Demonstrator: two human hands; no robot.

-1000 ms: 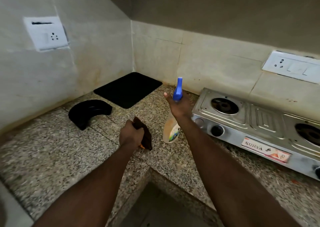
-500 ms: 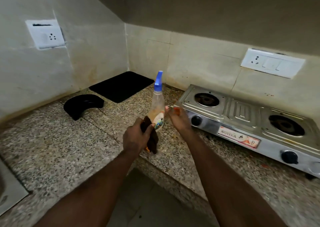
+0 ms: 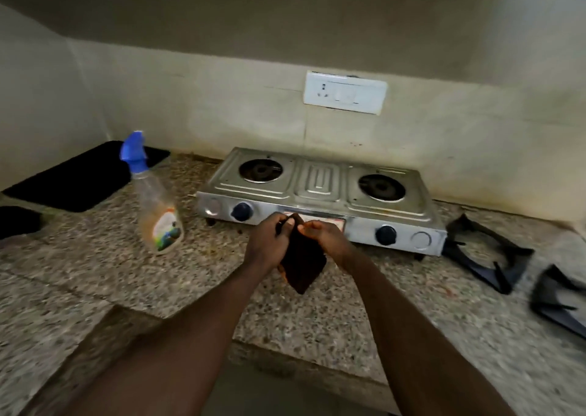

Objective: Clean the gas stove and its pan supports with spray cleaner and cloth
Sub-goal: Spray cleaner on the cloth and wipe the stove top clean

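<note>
Head view. The speckled granite countertop has its front edge running across the lower frame, with an inner corner below the forearms. A band of bare stone lies between this edge and the stainless-steel two-burner gas stove, which stands close to the tiled wall with its knobs facing the viewer. Both burner wells are uncovered.

The left hand and right hand meet in front of the stove's front panel, above the bare stone. Each has its fingers curled to pinch the upper edge of a dark brown cloth, which hangs down between them. Whether its lower corner touches the counter cannot be told. Hands and cloth hide the middle of the stove's label strip.

A clear plastic spray bottle with a blue trigger head stands on the counter to the left of the stove, apart from both stove and hands; its outline is motion-blurred.

Two black metal pan supports lie on the counter to the right. The nearer pan support sits just beside the stove's right end. The farther pan support is cut off by the frame edge.

A black rectangular mat fills the back left corner behind the bottle. A black object at the left edge is too cropped to identify. A white switch-and-socket plate is fixed to the wall above the stove.
</note>
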